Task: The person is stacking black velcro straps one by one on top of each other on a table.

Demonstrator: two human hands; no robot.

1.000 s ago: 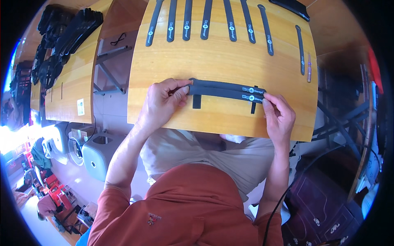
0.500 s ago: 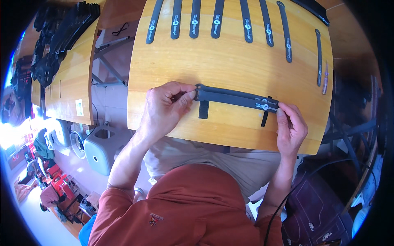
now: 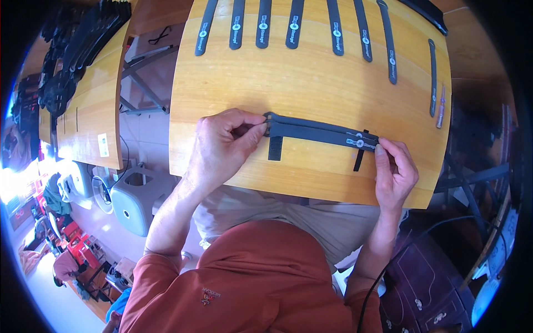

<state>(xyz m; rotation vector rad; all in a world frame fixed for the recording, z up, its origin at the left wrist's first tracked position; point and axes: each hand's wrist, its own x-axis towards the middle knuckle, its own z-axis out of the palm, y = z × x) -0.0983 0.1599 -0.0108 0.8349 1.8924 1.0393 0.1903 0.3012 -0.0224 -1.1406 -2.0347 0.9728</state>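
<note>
Two dark grey storage straps (image 3: 316, 132), one lying over the other, stretch between my hands near the front of the wooden table (image 3: 266, 89). My left hand (image 3: 225, 141) pinches their left end, beside a small ring or grommet. At the right end, my right hand (image 3: 395, 169) grips them between thumb and fingers, next to pale printing. A short black hook-and-loop strip (image 3: 275, 149) sticks out below the straps near my left hand. Another narrow black strip (image 3: 359, 160) crosses beneath them near my right hand.
Several matching straps (image 3: 293, 28) lie in a spaced row along the far side. A slim screwdriver-like tool (image 3: 441, 111) rests by the right edge. Piled black straps (image 3: 83, 44) cover part of a second table (image 3: 94, 116) at left. A grey plastic stool (image 3: 136, 202) stands below it.
The upper strap has shifted slightly against the lower one, now overlapping it more closely at the right end. Both hands keep their pinch in nearly the same place.
</note>
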